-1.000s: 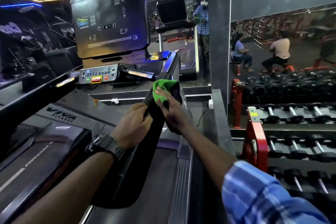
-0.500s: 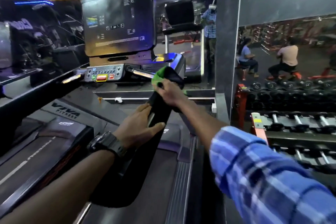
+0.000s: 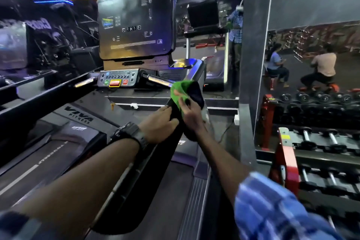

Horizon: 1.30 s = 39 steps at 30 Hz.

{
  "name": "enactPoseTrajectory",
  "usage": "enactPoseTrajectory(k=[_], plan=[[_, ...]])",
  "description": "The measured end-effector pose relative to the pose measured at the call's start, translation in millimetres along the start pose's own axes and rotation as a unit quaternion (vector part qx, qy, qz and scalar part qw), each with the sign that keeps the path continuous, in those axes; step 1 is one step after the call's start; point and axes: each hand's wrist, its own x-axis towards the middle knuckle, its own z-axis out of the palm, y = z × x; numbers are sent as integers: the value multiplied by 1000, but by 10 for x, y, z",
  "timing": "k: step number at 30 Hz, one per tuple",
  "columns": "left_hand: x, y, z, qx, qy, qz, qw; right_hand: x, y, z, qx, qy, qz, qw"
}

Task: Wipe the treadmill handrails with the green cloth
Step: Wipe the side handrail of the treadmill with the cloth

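Observation:
The black right handrail of the treadmill runs from the lower middle up toward the console. The green cloth is wrapped over its upper part. My right hand grips the cloth around the rail, fingers curled over it. Just below, my left hand, with a black watch on the wrist, holds the same rail with thumb and fingers around it. The left handrail stretches across the left side, untouched.
The treadmill console with its button panel stands ahead. A dumbbell rack with a red frame fills the right. A grey pillar and mirror with people reflected lie beyond. The belt is lower left.
My right hand with the cloth slid up the rail toward the console, then came back down a little. My left hand stays on the rail below it.

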Motion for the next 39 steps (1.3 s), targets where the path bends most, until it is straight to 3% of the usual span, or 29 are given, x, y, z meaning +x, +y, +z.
enactPoseTrajectory(k=[2,5,9,13,15,18,22,24,27,29,31,33,34,36,37,39], plan=[[194,-3,1,3,18,-2,1000,-261,163,2,119,62,36,990],[424,-46,78,-6,30,-7,1000,122,151,82,85,147,124,978],[539,-3,113,-5,45,-29,999,537,135,45,-52,116,91,988],[582,-22,174,-21,55,-8,998,-263,367,40,54,52,30,997],[580,-4,184,-26,56,-13,998,-261,533,12,74,123,60,988],[601,6,190,-31,60,-12,998,532,438,-52,41,197,172,964],[613,-12,177,-65,76,-17,995,653,260,23,-81,80,31,993],[625,-25,185,-74,77,-9,994,323,360,-92,-62,22,-16,998],[647,-51,189,-60,86,-2,994,532,363,-366,-134,9,-50,990],[671,-52,206,-69,79,-8,994,1008,299,-336,-252,-7,-22,967],[668,-34,211,-55,72,4,996,1291,165,-155,-397,-80,-41,914],[654,-40,212,-57,77,-2,995,1275,89,-36,-455,-157,-66,874],[648,-45,211,-60,82,-5,995,1175,78,-68,-432,-180,-82,880],[638,-48,205,-56,83,-2,995,914,131,-270,-288,-190,-95,934],[635,-53,208,-49,82,2,995,832,166,-394,-215,-173,-86,957],[642,-60,209,-36,88,12,995,926,265,-530,-193,-100,-67,974]])
